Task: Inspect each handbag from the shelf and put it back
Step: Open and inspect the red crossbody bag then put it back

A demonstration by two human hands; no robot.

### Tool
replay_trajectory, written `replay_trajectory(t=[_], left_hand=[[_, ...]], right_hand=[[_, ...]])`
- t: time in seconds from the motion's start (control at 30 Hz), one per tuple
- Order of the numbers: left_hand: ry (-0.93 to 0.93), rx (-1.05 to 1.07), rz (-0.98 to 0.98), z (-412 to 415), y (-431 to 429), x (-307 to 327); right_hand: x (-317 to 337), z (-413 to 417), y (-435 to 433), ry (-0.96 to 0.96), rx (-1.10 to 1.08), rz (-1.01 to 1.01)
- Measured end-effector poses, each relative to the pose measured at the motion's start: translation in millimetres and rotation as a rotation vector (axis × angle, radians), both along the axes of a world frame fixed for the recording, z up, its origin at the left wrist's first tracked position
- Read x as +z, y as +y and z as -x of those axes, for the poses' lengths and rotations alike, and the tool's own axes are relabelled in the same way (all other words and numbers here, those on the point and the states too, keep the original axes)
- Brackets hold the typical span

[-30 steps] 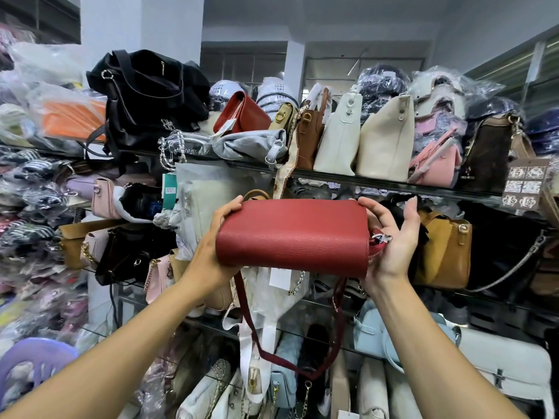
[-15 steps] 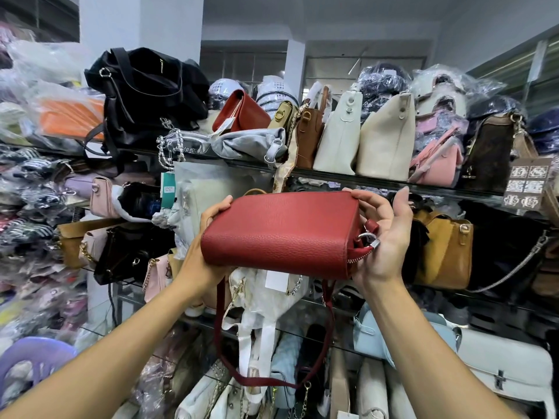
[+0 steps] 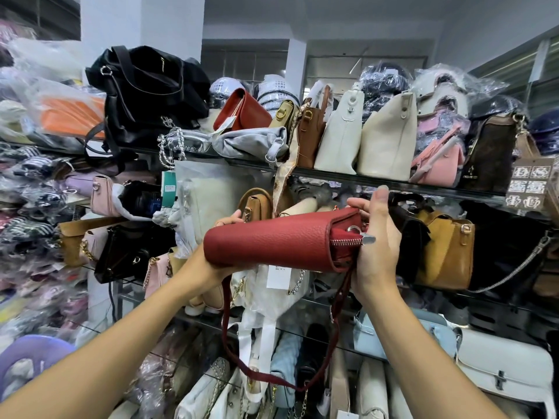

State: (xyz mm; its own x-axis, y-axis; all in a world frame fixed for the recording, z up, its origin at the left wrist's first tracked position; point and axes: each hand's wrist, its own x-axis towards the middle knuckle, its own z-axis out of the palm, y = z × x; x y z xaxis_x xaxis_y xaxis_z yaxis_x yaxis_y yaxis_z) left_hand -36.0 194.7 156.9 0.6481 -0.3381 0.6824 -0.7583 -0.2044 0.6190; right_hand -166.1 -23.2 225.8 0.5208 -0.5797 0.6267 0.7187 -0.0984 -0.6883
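Rotated since a second ago: red handbag (image 3: pixel 272 240) now presents its zipper end (image 3: pixel 348 241) at 3 o'clock, my left hand (image 3: pixel 211 266) and right hand (image 3: pixel 378 246) grasping its ends; inspection ongoing, reshelving pending.

Two bare forearms, left hand (image 3: pixel 198 261), right hand (image 3: pixel 376 249), slim fingers (image 3: pixel 379 204), short plain nails

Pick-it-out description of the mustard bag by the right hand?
Find the shelf carrying two cream bags and look beneath it. Just past the right hand stands the mustard bag. It sits between black bags; the other tan bags sit left of the red handbag.
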Motion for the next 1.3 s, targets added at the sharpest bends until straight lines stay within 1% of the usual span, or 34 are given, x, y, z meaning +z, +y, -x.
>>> replay_trajectory(t=[0.13,0.27,0.37,0.67,0.77,0.87,1.0,1.07,1.17,1.23,1.3], left_hand=[[0.061,0.035,-0.024,7.6,-4.0,1.7],[0.180,-0.023,0.010,5.7,-1.1,-1.6],[0.244,-0.044,-0.010,3.7,-2.3,-5.8],[0.309,-0.100,0.006,1.1,-0.1,-8.8],[0.302,-0.097,0.014,5.7,-2.5,-5.6],[0.249,-0.081,0.045,9.4,-4.0,-2.4],[0.222,-0.084,0.064,12.1,-1.1,4.8],[0.168,-0.097,0.070,16.8,-1.2,10.7],[0.114,-0.100,0.112,20.9,-2.8,19.3],[0.080,-0.073,0.115,25.1,-3.7,24.5],[0.025,-0.019,0.077,33.2,-5.7,29.5]], right_hand=[[-3.0,-2.3,0.0,0.026,-0.023,-0.017],[-2.5,-2.3,0.3,0.102,-0.046,-0.016],[-0.8,-2.2,2.5,0.133,-0.037,-0.029],[-0.1,-7.1,-3.4,0.206,0.015,-0.074],[-0.7,-8.8,-6.8,0.224,0.030,-0.092],[-1.4,-10.7,-10.6,0.229,0.058,-0.145],[-2.1,-11.7,-18.7,0.224,0.136,-0.298],[-2.3,-12.5,-23.5,0.206,0.185,-0.360],[-7.6,-16.3,-33.8,0.215,0.199,-0.427],[-11.0,-17.7,-39.0,0.229,0.210,-0.467],[-14.9,-20.4,-43.2,0.253,0.212,-0.517]])
